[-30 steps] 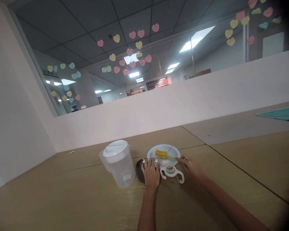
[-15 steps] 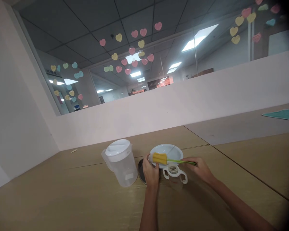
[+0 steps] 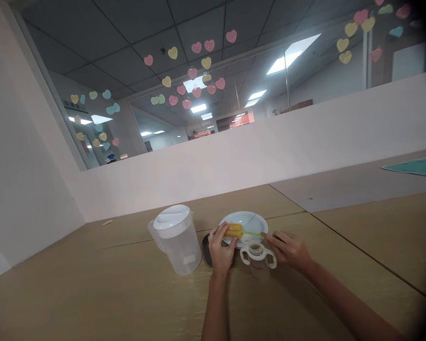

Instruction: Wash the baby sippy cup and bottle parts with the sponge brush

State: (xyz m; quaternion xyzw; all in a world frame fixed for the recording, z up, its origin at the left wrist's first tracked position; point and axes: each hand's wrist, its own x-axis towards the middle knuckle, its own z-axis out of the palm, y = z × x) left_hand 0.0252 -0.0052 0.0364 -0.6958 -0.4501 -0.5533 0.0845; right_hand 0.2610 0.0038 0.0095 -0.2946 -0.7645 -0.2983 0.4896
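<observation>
Over the white dish [image 3: 251, 218], our right hand [image 3: 287, 248] grips the sponge brush [image 3: 249, 233], our left hand [image 3: 220, 248] the clear cover [image 3: 235, 230] around it.

Moderate, whitish indoor light is recorded. Ceiling panels [image 3: 294, 54] are seen blown out through the window [image 3: 248, 78] above the desk's [image 3: 128, 289] far edge, with haze spread around the largest. Toward its near edge the desk is more dimly lit, and a soft shadow is cast beside the right forearm [image 3: 341, 296]. A pale highlight is caught on the jug lid [image 3: 173, 217]. The right hand [image 3: 289, 248] is blurred; the clear bottle [image 3: 259, 271] is only faintly resolved. Wide-angle tilt and stretching are noted; the desk's right side is swallowed by black vignetting.
</observation>
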